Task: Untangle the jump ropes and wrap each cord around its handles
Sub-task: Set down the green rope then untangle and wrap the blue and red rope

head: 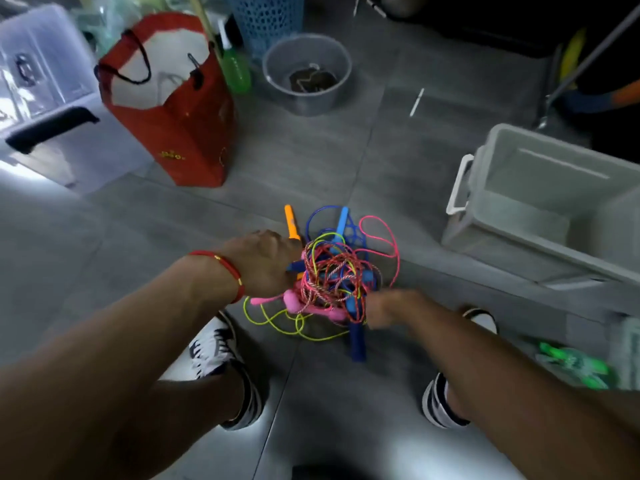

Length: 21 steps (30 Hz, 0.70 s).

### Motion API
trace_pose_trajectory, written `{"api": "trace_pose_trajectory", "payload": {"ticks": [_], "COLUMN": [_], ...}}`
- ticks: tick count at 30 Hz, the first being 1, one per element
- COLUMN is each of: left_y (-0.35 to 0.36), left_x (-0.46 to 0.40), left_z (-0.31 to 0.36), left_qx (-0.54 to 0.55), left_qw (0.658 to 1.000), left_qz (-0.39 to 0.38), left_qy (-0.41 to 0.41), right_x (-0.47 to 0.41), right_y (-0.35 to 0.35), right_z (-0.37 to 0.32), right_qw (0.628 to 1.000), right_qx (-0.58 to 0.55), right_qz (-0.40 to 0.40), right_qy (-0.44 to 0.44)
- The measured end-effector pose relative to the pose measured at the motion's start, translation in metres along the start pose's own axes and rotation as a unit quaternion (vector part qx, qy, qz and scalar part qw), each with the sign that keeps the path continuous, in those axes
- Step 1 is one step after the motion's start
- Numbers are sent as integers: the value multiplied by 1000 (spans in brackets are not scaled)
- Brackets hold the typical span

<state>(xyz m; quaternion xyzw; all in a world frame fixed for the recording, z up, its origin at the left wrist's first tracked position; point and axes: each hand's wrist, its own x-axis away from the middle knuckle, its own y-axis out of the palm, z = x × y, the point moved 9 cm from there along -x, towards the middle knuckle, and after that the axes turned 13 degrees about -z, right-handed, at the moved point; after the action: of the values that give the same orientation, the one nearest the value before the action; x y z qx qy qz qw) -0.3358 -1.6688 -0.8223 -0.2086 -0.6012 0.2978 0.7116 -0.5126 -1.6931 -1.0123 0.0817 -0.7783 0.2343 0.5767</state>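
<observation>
Crouching over the grey tiled floor (173, 244), I have both arms stretched down to a knot of jump ropes (337, 280) lying between my feet and slightly ahead of them. My left hand (265, 261), with a red bracelet (227, 270) on its wrist, sits against the left side of the knot; its fingers are hidden behind the hand and the cords, so I cannot tell whether they grip anything. My right hand (388, 308) is blurred at the knot's lower right edge, and I cannot tell its grip either. An orange handle (291, 223) and a light blue handle (341, 225) stick out at the far side, a dark blue handle (356, 342) at the near side, and pink handles (304, 304) lie underneath. A yellow-green cord (277, 322) loops loose on the floor toward my left shoe (214, 344). A red bag (180, 109) stands far left, a grey bin (554, 209) to the right.
</observation>
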Motion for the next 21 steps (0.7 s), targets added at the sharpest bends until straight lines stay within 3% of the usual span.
{"api": "trace_pose_trajectory", "payload": {"ticks": [4,7,9,11,13,16,19,20,21], "left_y": [10,8,11,13,15,23,41,51,63], "left_x": [-3,-8,-13,-17,-16,-8,-12,-12,-10], "left_z": [5,11,14,17,22,40,45,41,44], "left_qx": [-6,-7,-13,-21,-9,129,317,421,534], "left_qw": [1000,1000,999,999,998,984,940,897,829], "left_qz": [-14,-6,-23,-42,-66,-122,-129,-131,-150], "left_qy": [13,17,20,17,12,13,-13,-42,-62], "right_x": [-51,-54,-49,-38,-12,40,111,137,161], "right_y": [78,106,101,90,70,41,9,0,-6], "right_z": [9,12,24,31,22,11,-1,-4,-6], "right_qw": [990,971,950,925,912,897,861,857,856], "right_qx": [-136,-237,-281,-325,-350,-384,-441,-437,-427], "right_qz": [-39,31,138,190,186,150,129,141,157], "right_qy": [-5,-12,-24,-55,-104,-159,-220,-234,-245]}}
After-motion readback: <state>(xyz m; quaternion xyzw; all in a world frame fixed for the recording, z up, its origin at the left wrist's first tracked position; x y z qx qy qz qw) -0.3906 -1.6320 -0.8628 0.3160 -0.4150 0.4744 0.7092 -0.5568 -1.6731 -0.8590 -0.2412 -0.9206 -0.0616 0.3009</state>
